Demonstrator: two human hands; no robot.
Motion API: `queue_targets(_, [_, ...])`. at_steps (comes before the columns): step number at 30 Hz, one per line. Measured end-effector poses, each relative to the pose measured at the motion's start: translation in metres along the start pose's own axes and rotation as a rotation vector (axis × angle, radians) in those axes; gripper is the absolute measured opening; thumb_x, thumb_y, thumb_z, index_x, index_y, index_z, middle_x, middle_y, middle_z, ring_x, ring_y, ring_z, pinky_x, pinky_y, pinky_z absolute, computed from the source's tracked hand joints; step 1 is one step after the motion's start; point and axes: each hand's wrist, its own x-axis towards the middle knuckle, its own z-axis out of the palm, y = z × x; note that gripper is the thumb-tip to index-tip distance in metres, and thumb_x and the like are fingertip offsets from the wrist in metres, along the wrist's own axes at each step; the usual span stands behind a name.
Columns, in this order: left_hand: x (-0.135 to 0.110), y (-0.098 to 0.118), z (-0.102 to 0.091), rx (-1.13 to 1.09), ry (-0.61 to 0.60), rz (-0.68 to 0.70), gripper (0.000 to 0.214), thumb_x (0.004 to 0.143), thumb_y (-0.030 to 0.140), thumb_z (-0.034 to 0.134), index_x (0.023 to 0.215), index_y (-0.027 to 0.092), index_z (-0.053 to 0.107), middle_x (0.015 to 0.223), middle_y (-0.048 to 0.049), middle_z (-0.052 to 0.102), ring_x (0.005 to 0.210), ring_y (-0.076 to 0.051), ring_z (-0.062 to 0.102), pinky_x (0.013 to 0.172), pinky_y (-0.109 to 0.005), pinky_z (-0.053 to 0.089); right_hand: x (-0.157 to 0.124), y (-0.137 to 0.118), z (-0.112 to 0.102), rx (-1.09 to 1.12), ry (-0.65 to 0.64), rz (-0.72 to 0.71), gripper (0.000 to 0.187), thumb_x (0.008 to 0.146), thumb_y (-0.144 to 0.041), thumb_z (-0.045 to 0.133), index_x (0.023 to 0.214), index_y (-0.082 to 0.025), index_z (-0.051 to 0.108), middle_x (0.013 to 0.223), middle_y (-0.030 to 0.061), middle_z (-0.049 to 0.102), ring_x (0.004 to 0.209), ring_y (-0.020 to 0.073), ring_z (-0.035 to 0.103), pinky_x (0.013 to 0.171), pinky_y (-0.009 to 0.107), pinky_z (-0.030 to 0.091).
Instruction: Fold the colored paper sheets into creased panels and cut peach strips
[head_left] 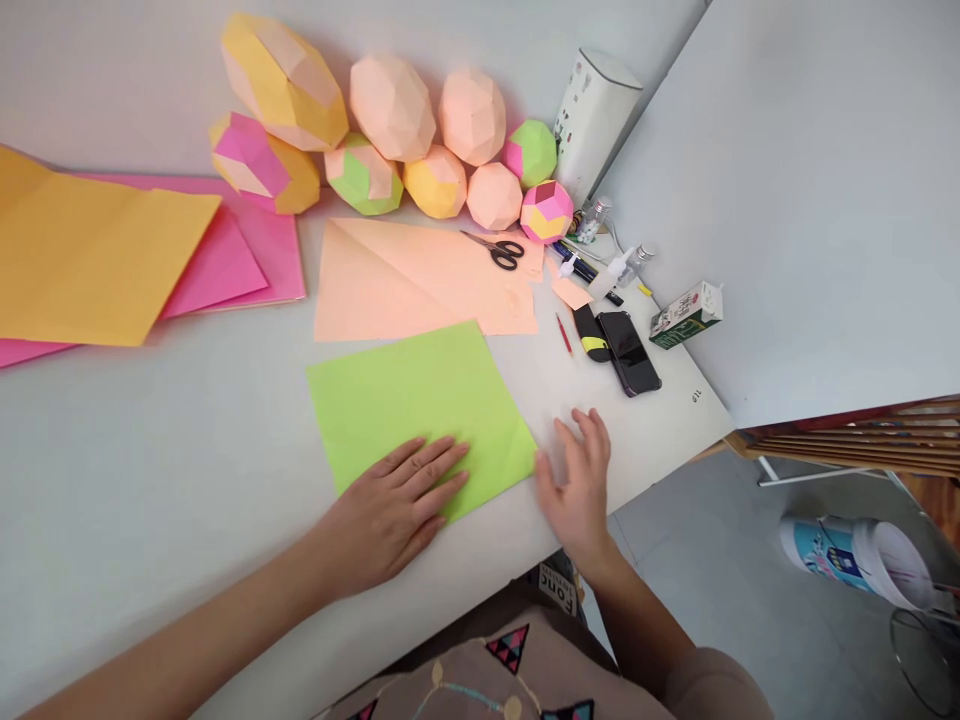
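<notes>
A sheet of bright green paper [412,400] lies on the white table in front of me. My left hand [401,510] rests flat on its lower part, fingers stretched out toward the right. Just off the sheet's right corner is my right hand [577,485], fingers apart and holding nothing; its thumb is close to the paper edge, and I cannot tell whether they touch. Behind the green sheet lies peach paper [390,280], with black-handled scissors [499,250] on top of it.
Faceted paper shapes [394,105] line the wall. Yellow paper [90,250] and pink paper [277,245] lie at left. On the right are a phone [630,352], a black-and-yellow cutter [591,335], a red pen [564,334], a glue bottle [611,272] and a carton [686,314].
</notes>
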Motion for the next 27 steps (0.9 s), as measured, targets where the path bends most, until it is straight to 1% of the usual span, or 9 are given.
queue_targets(3, [0.000,-0.001,-0.001,0.024,-0.012,0.005,0.040,0.094,0.035,0.041,0.131,0.022,0.049,0.150,-0.0046,0.033,0.138,-0.023,0.029,0.115,-0.042,0.021,-0.001,-0.028,0.005,-0.042,-0.208,-0.121,0.056,0.088,-0.044,0.050,0.132,-0.009,0.042,0.144,0.0216,0.031,0.140,0.0371,0.011,0.106,0.058,0.029])
queue_targets(5, [0.001,0.000,-0.003,0.051,-0.042,0.023,0.041,0.094,0.033,0.041,0.133,0.021,0.047,0.150,-0.0057,0.033,0.138,-0.023,0.028,0.114,-0.044,0.022,-0.001,-0.032,0.005,-0.093,-0.328,-0.149,0.063,0.088,-0.048,0.049,0.134,-0.006,0.041,0.146,0.0244,0.027,0.140,0.0394,0.006,0.107,0.059,0.027])
queue_targets(7, [0.000,0.000,-0.004,0.060,-0.055,0.027,0.041,0.094,0.033,0.041,0.132,0.020,0.048,0.150,-0.0078,0.033,0.139,-0.025,0.027,0.113,-0.045,0.025,0.000,-0.024,0.002,-0.146,-0.345,-0.115,0.060,0.090,-0.046,0.046,0.134,-0.006,0.042,0.147,0.0242,0.027,0.140,0.0398,0.004,0.106,0.061,0.026])
queue_targets(12, [0.000,0.002,-0.007,0.050,-0.013,-0.054,0.040,0.090,0.034,0.048,0.127,0.022,0.053,0.138,-0.0123,0.046,0.134,-0.032,0.031,0.110,-0.052,0.029,0.003,0.000,-0.007,-0.160,-0.213,-0.079,0.047,0.092,-0.036,0.044,0.130,-0.009,0.045,0.146,0.0216,0.027,0.141,0.0381,0.003,0.106,0.061,0.027])
queue_targets(15, [0.000,0.002,-0.009,0.040,-0.026,-0.051,0.042,0.090,0.035,0.047,0.131,0.023,0.050,0.136,-0.0111,0.047,0.132,-0.032,0.035,0.111,-0.053,0.026,0.002,-0.023,-0.002,-0.079,-0.297,-0.200,0.050,0.090,-0.037,0.047,0.131,-0.008,0.045,0.148,0.0217,0.022,0.141,0.0379,0.000,0.107,0.060,0.026])
queue_targets(18, [-0.002,0.002,-0.011,0.025,-0.058,-0.061,0.043,0.092,0.037,0.043,0.133,0.024,0.048,0.137,-0.0095,0.046,0.135,-0.030,0.031,0.114,-0.053,0.020,-0.001,-0.054,0.009,-0.019,-0.451,-0.312,0.057,0.089,-0.035,0.048,0.137,-0.008,0.039,0.150,0.0226,0.020,0.141,0.0379,-0.004,0.107,0.059,0.027])
queue_targets(20, [-0.004,0.001,-0.012,0.023,-0.086,-0.052,0.046,0.093,0.038,0.041,0.136,0.024,0.044,0.141,-0.0087,0.044,0.138,-0.029,0.026,0.115,-0.053,0.015,-0.001,-0.063,0.013,-0.021,-0.508,-0.335,0.057,0.090,-0.034,0.047,0.140,-0.008,0.036,0.150,0.0227,0.021,0.141,0.0373,-0.004,0.107,0.058,0.028])
queue_targets(22, [-0.006,-0.001,-0.014,0.034,-0.116,-0.030,0.051,0.093,0.039,0.039,0.142,0.023,0.035,0.147,-0.0085,0.036,0.140,-0.029,0.020,0.115,-0.053,0.013,0.000,-0.055,0.013,-0.058,-0.512,-0.326,0.058,0.091,-0.037,0.045,0.140,-0.008,0.035,0.151,0.0230,0.020,0.141,0.0381,-0.003,0.107,0.059,0.027])
queue_targets(27, [-0.011,-0.007,-0.016,0.023,-0.139,-0.005,0.058,0.093,0.041,0.035,0.146,0.019,0.025,0.152,-0.0076,0.027,0.142,-0.028,0.015,0.115,-0.051,0.009,0.006,0.000,0.001,-0.169,-0.390,-0.220,0.056,0.093,-0.039,0.041,0.140,-0.010,0.035,0.151,0.0218,0.018,0.141,0.0402,-0.001,0.104,0.064,0.026])
